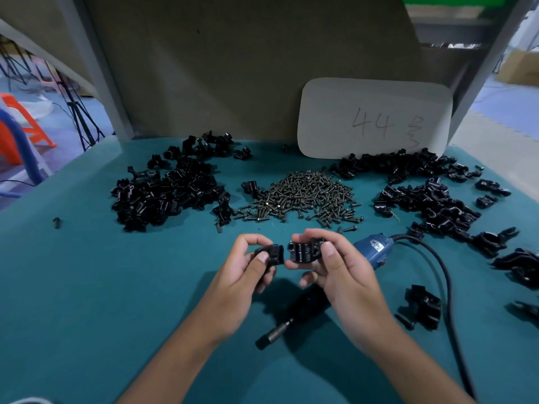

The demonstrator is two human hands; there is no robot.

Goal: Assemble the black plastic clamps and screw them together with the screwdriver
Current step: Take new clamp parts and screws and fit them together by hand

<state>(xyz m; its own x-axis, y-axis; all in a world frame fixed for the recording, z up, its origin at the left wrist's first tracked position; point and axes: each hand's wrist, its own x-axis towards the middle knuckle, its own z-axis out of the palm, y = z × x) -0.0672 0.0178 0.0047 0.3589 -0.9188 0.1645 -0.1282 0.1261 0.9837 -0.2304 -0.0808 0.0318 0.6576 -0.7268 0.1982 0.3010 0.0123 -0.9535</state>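
Two halves: one black clamp piece in each of my hands, held above the table, nearly touching at their inner ends.
Left grip: my left hand [248, 269] pinches the smaller clamp half [272, 253], thumb on its near face and fingers curled behind.
Right grip: my right hand [329, 263] is clamped round the larger clamp half [303, 250], thumb on its right end, fingers under and behind.
Key relation: the larger half's long axis runs left to right, and its left end faces the smaller half across a narrow gap; the two must meet sideways.
Nearer hand: both sit level, so I judge either could close the gap.
Screwdriver: the electric screwdriver [306, 304] lies on the table under my right hand, bit end toward me and to the left, blue body and cord away to the right.
Screws: the screw pile [300, 196] is beyond my hands, mid-table.
Spare parts: heaps of clamp pieces [166, 191] lie left and right of the screws.
Stage: joining not yet done, I judge; no screw is in hand.
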